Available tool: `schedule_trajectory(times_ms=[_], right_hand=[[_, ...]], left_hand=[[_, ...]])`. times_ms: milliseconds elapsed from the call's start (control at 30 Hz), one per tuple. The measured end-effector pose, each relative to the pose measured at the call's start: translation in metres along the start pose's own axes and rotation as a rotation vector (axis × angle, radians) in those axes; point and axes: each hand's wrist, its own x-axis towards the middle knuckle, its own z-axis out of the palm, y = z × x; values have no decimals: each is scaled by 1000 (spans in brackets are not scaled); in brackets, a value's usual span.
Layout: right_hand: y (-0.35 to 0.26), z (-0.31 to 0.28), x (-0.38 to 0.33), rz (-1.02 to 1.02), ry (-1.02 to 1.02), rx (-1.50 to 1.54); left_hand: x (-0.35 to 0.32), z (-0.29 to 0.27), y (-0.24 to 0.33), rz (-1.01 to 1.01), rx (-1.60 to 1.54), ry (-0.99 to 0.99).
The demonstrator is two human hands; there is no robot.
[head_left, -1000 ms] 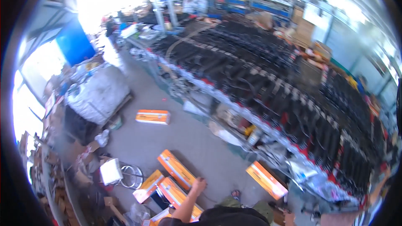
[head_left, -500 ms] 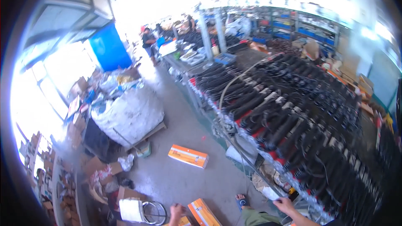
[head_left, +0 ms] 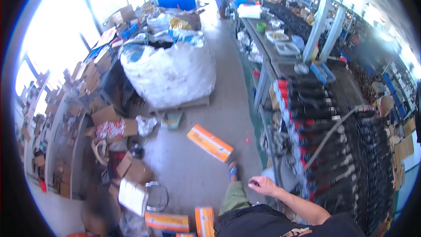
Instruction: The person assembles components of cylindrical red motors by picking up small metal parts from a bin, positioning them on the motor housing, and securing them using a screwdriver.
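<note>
My right hand [head_left: 264, 185] is over the floor beside the bench edge, fingers curled in. A small dark patch shows at its fingertips; I cannot tell whether it is a held thing or shadow. The right forearm reaches in from the lower right, and below it are my green shorts and one sandalled foot [head_left: 233, 171]. Just past that foot, a long orange box [head_left: 210, 143] lies flat on the floor. Closer in are two more orange boxes [head_left: 167, 221] [head_left: 204, 222]. My left hand is out of view.
Along the right runs a long bench with rows of black parts [head_left: 313, 125] and a hose [head_left: 329, 136]. A big white sack [head_left: 171, 77] sits on a pallet at left. Cartons [head_left: 133, 169], a white sheet-like thing [head_left: 132, 196] and shelves [head_left: 66, 145] line the left. Two people stand farther back.
The view has swung left, so the sack and bench sit farther right. My right hand has come away from the bench edge. My left hand, earlier near the orange boxes, has left the view.
</note>
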Motion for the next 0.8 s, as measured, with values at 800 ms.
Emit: schedule_trajectory(times_ms=[800], right_hand=[[192, -480, 913, 52, 133, -436]], left_hand=[[-196, 487, 1610, 1949, 185, 198]])
